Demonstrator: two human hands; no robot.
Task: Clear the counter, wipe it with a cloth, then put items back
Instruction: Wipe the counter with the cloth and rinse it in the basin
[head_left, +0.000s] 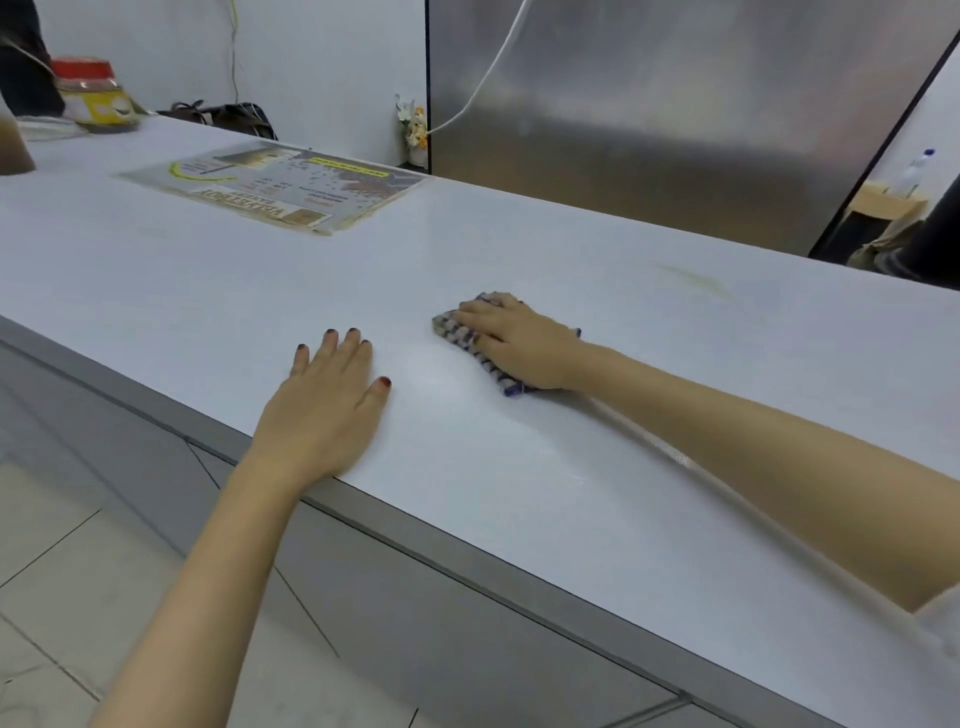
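White laminate counter (208, 280) fills the head view, with the checked cloth (457, 332) near its middle, flat under the right hand (519, 340) — fingers straight and close together on top, pressing rather than gripping. The left hand (324, 400) lies spread, palm down, near the front edge, just left of the cloth. With no grip, a hard push could slide the hand off the cloth. A yellowish streak (691, 278) far right may get missed. A printed sheet (275, 184) lies far left — a damp pass could lift its edge, and the red-lidded jar (96, 96) beyond might get knocked.
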